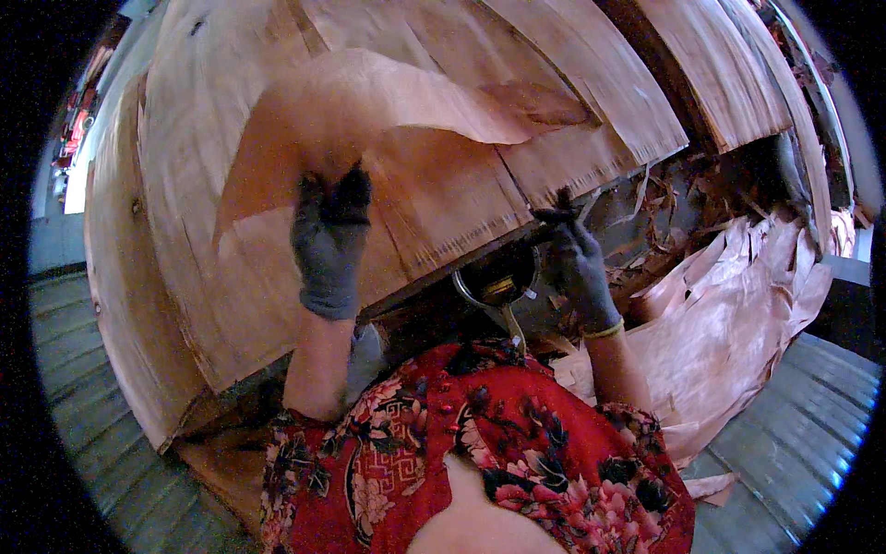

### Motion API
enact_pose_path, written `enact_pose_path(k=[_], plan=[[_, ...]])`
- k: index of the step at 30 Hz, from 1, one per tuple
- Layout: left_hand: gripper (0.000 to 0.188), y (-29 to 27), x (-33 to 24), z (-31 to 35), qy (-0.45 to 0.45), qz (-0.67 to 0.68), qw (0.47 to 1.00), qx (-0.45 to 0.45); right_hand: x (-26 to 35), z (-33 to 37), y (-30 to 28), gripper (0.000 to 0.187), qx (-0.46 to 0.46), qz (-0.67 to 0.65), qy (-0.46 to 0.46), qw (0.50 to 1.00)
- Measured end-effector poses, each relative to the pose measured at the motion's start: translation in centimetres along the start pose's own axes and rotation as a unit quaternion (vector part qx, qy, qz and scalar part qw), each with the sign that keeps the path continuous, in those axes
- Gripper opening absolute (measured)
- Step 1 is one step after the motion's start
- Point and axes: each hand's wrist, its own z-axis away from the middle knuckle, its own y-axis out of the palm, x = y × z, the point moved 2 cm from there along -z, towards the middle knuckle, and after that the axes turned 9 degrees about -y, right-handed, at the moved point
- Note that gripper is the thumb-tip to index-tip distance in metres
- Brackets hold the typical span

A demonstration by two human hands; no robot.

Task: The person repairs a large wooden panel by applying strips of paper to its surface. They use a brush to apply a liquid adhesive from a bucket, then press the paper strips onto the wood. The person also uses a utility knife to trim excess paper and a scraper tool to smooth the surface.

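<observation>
A thin, curled piece of wood veneer (369,92) rises above wide veneer sheets (443,194). My left hand (330,245), in a grey glove with dark fingertips, is closed on the curled piece's near edge. The piece bows upward and its far right corner bends over. At the near edge of the wide sheets is my right hand (580,268), gloved the same way. Its fingers are apart, and nothing shows in them. Whether its fingertips touch the sheet edge, I cannot tell.
Torn veneer strips (729,314) are heaped at the right, with small scraps (664,198) beyond my right hand. Below the sheet edge, between my arms, is a round metal-rimmed object (498,286). Grey ribbed flooring (92,369) shows on both sides.
</observation>
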Motion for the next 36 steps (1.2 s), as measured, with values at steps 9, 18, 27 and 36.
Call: enact_pose_path(k=[9, 18, 27, 36], plan=[[0.019, -14.8, 4.4, 3.4, 0.086, -0.344, 0.865, -0.354, -3.3, -0.6, -7.7, 0.031, -0.036, 0.115, -0.037, 0.992], [0.022, -12.6, 6.3, 4.3, 0.043, -0.321, 0.899, -0.294, -1.4, -0.1, -5.0, 0.034, -0.032, 0.128, -0.062, 0.989], [0.034, 1.9, 6.9, -2.5, -0.033, -0.196, 0.980, -0.006, 1.7, 0.9, -2.8, 0.040, -0.063, 0.080, -0.064, 0.993], [0.027, -0.6, 10.4, -1.6, -0.072, -0.143, 0.983, -0.085, 3.3, 4.1, -3.8, 0.043, -0.106, 0.097, -0.064, 0.988]])
